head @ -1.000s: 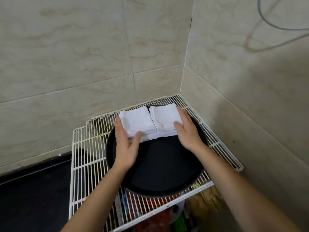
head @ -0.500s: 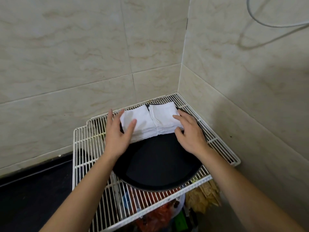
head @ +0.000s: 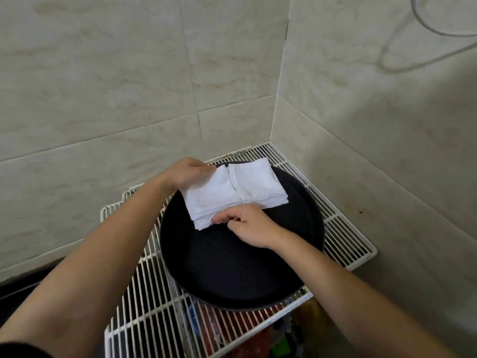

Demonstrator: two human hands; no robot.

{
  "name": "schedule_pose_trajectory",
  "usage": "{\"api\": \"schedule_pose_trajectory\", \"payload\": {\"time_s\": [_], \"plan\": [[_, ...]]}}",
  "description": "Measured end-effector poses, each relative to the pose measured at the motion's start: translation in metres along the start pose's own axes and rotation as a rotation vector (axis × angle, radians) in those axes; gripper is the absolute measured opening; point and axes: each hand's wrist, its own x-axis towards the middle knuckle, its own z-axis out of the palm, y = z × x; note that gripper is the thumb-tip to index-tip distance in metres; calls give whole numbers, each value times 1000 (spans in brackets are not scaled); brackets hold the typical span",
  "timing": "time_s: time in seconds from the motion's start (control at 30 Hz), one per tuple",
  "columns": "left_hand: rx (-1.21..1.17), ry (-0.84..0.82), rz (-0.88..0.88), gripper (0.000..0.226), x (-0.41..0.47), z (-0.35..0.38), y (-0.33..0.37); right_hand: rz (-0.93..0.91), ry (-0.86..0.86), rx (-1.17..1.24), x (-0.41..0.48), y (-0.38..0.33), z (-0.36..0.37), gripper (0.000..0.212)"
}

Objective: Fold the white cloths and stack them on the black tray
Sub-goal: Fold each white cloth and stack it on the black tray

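A round black tray (head: 232, 270) rests on a white wire rack (head: 144, 301) in a tiled corner. Two stacks of folded white cloths sit side by side at the tray's far edge: a left stack (head: 210, 196) and a right stack (head: 255, 183). My left hand (head: 187, 171) grips the far left corner of the left stack. My right hand (head: 247, 226) pinches that same stack's near edge with fingertips. The right stack lies untouched.
Tiled walls close in behind and to the right of the rack. A grey cable (head: 423, 32) hangs on the right wall. Colourful items (head: 232, 329) show beneath the rack. A dark floor strip (head: 20, 285) lies at the left.
Both hands moved from the outer sides of the two stacks onto the left stack. My left hand now holds its far corner and my right hand crossed over to pinch its near edge.
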Motion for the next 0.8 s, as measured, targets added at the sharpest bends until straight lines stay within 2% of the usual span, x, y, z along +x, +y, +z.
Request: {"api": "schedule_pose_trajectory", "payload": {"time_s": [0.1, 0.23, 0.3, 0.47, 0.6, 0.7, 0.8], "plan": [[-130, -20, -1, 38, -5, -11, -1, 0, 6, 4, -1, 1, 0, 39], [-106, -139, -13, 39, -14, -10, 2, -5, -63, -4, -1, 1, 4, 38], [-146, -149, -4, 40, -17, -8, 4, -12, -41, -8, 4, -1, 7, 39], [-401, 170, 19, 44, -23, -3, -8, -5, 0, 34, 2, -1, 6, 35], [-695, 384, 24, 31, -39, 12, -21, 9, -75, 89, -1, -2, 5, 37], [-586, 409, 69, 22, -44, 33, -30, 1, -8, 146, 7, -6, 8, 38], [-451, 483, 15, 22, -35, 42, -28, 4, 14, 113, 8, -8, 6, 31]]}}
